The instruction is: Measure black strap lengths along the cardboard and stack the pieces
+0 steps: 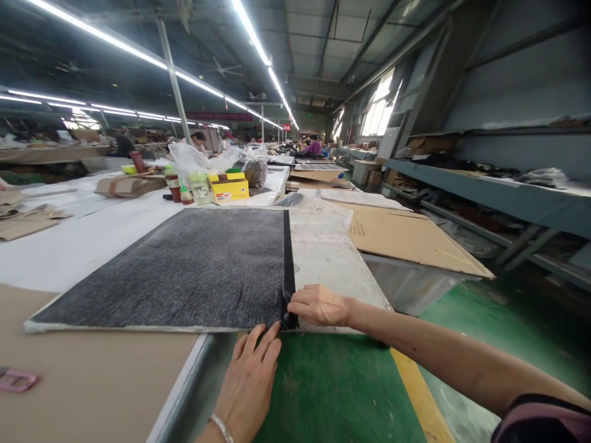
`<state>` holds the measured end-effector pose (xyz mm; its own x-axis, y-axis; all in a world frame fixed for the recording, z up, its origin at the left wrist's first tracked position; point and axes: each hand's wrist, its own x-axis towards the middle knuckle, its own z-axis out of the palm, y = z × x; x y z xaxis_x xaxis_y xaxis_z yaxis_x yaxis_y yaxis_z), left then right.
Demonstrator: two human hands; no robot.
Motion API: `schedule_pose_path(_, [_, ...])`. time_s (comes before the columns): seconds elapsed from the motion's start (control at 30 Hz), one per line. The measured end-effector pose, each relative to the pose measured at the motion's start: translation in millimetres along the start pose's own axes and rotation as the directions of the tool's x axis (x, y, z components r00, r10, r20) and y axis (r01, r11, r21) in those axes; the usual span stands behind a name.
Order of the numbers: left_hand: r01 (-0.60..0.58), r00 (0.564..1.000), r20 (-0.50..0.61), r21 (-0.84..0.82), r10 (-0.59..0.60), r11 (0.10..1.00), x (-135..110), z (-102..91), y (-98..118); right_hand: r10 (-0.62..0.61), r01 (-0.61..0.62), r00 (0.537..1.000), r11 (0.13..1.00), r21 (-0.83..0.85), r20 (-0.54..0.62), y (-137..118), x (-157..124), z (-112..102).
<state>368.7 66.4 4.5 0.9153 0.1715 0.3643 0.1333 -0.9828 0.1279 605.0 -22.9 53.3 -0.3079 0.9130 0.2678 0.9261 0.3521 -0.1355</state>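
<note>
A dark grey, speckled fabric sheet [184, 271] lies flat on a pale board [327, 252] in front of me. Along its right side runs a narrow black strip [289, 246]. At the strip's near end, my right hand [318, 304] is closed, its fingertips pinching what looks like a raised bit of that strip. Part of the pinch is hidden by the fingers. My left hand [253, 363] reaches up from below with fingers stretched and slightly apart. Its fingertips touch the near edge of the sheet, close to the strip's corner.
Left of the board are a white tabletop [92, 234] and a brown sheet [101, 381] with a pink-handled object [18, 379]. Behind stand a yellow box [229, 186], bottles [173, 184] and plastic bags [203, 159]. Cardboard [410, 237] covers a bin [410, 283] at right. People work farther back.
</note>
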Motion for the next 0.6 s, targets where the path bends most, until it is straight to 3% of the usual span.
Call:
schedule_pose_path(0.07, [0.007,1.0,-0.009,0.012,-0.007,1.0,-1,1.4,2,0.128,-0.119,0.978,0.991,0.068,-0.162,4,-8,-2])
schedule_pose_path(0.1, [0.008,1.0,-0.015,0.019,-0.008,1.0,-2,2.0,2,0.208,-0.184,0.944,0.976,0.113,-0.256,7,-11,-5])
schedule_pose_path(0.17, [0.004,0.999,-0.032,0.033,-0.003,0.999,-3,3.2,3,0.355,-0.281,0.832,0.932,0.228,-0.426,16,-16,-13])
schedule_pose_path(0.27, [-0.007,0.998,-0.055,0.062,0.01,0.998,-6,6.1,5,0.489,-0.294,0.645,0.868,0.399,-0.587,36,-16,-40])
schedule_pose_path(0.37, [-0.028,0.997,-0.069,0.101,0.035,0.994,-9,11.9,6,0.538,-0.208,0.443,0.84,0.502,-0.717,57,-10,-90])
schedule_pose_path(0.47, [-0.056,0.99,-0.119,0.134,0.072,0.989,-13,21.9,5,0.522,-0.097,0.231,0.852,0.514,-0.821,69,-1,-156])
schedule_pose_path(0.6, [-0.09,0.976,-0.188,0.115,0.111,0.989,-17,32.3,4,0.401,0.042,-0.018,0.915,0.4,-0.916,53,21,-235])
